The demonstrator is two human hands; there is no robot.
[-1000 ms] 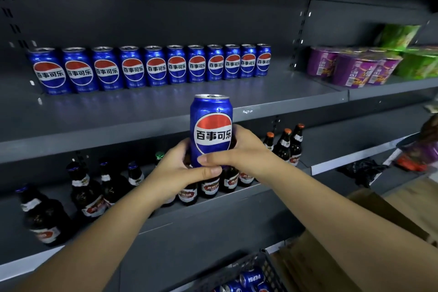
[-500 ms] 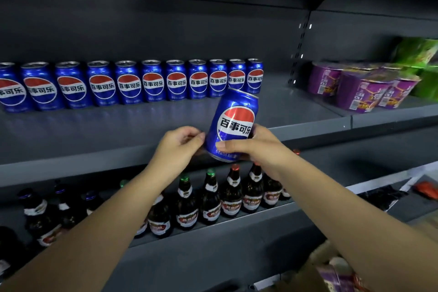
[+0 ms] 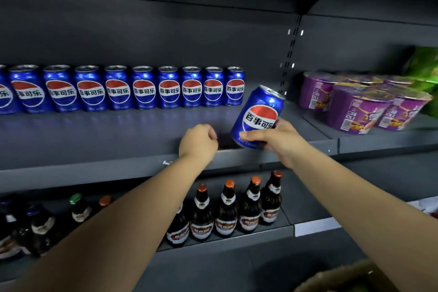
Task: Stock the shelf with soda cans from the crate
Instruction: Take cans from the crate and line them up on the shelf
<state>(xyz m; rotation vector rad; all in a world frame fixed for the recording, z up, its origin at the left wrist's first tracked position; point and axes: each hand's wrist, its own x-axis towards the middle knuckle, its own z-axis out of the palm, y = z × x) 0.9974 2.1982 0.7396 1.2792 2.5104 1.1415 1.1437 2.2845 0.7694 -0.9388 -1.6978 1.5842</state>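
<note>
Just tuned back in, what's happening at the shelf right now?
A person is stocking soda. The right hand grips a blue can, tilted, over the front of the shelf and to the right of the row of cans standing at the back. The left hand is curled beside it, holding nothing. The can is not yet set down.

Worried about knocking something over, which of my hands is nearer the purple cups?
Right. The right hand, holding the tilted can, is left of the purple cups; the left hand is farther left, beyond the can.

Grey shelf (image 3: pixel 118 140), row of blue cans (image 3: pixel 143 90) at back, purple cups (image 3: pixel 355 111) rt
</note>
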